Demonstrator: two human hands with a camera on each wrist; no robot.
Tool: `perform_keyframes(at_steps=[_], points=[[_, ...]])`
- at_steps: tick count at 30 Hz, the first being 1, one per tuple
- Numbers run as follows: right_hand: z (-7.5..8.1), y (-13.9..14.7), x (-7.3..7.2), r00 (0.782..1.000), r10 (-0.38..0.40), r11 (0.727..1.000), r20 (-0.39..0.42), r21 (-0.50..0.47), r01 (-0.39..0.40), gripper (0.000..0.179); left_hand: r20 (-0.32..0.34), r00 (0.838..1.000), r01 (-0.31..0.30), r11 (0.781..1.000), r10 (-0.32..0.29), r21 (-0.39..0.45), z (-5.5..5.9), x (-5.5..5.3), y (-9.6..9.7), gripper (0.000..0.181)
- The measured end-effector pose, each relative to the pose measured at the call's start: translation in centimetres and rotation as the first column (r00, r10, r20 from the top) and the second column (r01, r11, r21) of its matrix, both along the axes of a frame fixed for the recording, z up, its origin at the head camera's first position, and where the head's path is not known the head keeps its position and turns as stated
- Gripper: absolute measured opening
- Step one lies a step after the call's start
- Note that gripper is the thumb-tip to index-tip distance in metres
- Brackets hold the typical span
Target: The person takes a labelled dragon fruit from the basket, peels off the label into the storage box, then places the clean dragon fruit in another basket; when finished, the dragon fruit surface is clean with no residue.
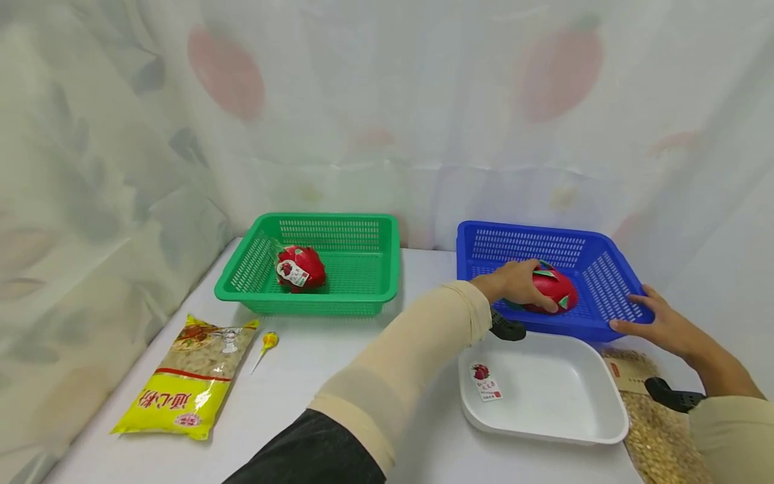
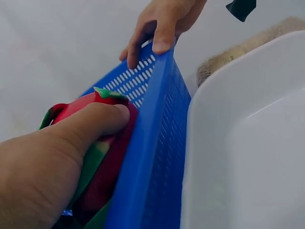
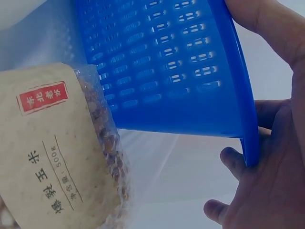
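In the blue basket (image 1: 520, 232) at the back right lies a red dragon fruit (image 1: 559, 292) with green scale tips. My left hand (image 1: 517, 281) grips it from the left; in the left wrist view the thumb (image 2: 102, 119) presses across its top, close to the basket's rim, while the other fingers are hidden. Meanwhile my right hand (image 1: 671, 329) holds the basket by its front right corner. The right wrist view has the rim between the thumb and the fingers (image 3: 233, 162). A second dragon fruit (image 1: 308, 269), with a white label, sits in the green basket (image 1: 387, 269).
A white tray (image 1: 562, 396) bearing a dragon fruit sticker (image 1: 486, 382) stands just before the blue basket. Right of it lies a bag of corn kernels (image 1: 656, 430), partly under my right arm. At the left are a yellow pasta bag (image 1: 193, 376) and a lollipop (image 1: 269, 341).
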State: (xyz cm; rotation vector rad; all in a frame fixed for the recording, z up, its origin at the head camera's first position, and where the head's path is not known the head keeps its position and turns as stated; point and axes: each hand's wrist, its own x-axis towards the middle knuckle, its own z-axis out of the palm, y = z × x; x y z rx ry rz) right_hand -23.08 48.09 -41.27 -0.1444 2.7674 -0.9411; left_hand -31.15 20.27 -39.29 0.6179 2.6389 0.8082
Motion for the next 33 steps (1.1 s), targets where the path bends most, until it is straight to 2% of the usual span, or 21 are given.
perform_keyframes(at_steps=[8,15,19,22,26,33], points=[[0.0,-0.5,0.5,1.0,-0.017,1.0,0.005,-0.012,0.017,0.101,0.033,0.999,0.002,1.0,-0.001,-0.011,-2.3,-0.3,0.9,0.077],[-0.1,-0.9,0.6,1.0,-0.016,1.0,0.004,-0.011,0.016,0.099,0.03,0.995,0.093,0.994,-0.095,0.063,-3.2,-0.8,1.1,0.064],[0.2,-1.1,0.3,1.0,-0.011,1.0,0.009,-0.009,0.011,0.096,0.019,0.991,0.132,0.99,-0.133,0.057,-3.2,-1.1,1.1,0.063],[0.3,-1.0,0.0,1.0,-0.01,1.0,0.008,-0.001,0.01,0.095,-0.027,0.991,0.13,0.991,-0.131,-0.039,-3.0,-1.2,1.2,0.063],[0.6,-0.9,-0.2,1.0,-0.012,1.0,-0.005,-0.004,0.012,0.097,-0.108,0.983,0.13,0.979,-0.148,-0.158,-2.2,-1.1,1.6,0.064],[0.9,-0.7,-0.3,0.999,-0.031,0.999,0.013,-0.008,0.031,0.101,-0.119,0.983,0.12,0.978,-0.142,-0.173,-1.6,-0.7,2.2,0.064]])
